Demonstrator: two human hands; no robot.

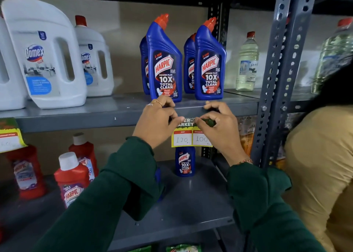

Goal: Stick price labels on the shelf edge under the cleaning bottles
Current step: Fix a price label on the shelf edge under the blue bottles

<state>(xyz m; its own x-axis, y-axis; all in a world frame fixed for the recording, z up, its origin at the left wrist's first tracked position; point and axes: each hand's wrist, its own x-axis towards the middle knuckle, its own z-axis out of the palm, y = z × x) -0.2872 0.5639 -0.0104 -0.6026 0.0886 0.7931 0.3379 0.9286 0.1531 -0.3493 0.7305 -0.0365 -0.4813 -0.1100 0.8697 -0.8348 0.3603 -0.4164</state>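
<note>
A yellow and green price label (191, 137) with 120 and 100 written on it hangs against the grey shelf edge (86, 122), below the blue Harpic bottles (164, 64). My left hand (156, 122) pinches the label's top left part. My right hand (219, 125) pinches its top right part. Both thumbs press near the label's green header, which is partly hidden by my fingers. A second price label (10, 135) is stuck on the shelf edge at the far left, under the white Domex jugs (44, 57).
Red Harpic bottles (72, 177) and a small blue Harpic bottle (185, 162) stand on the lower shelf. A perforated grey upright (277, 80) rises at the right. Clear bottles (247, 62) stand beyond it. Another person in a tan garment (321, 166) stands close at the right.
</note>
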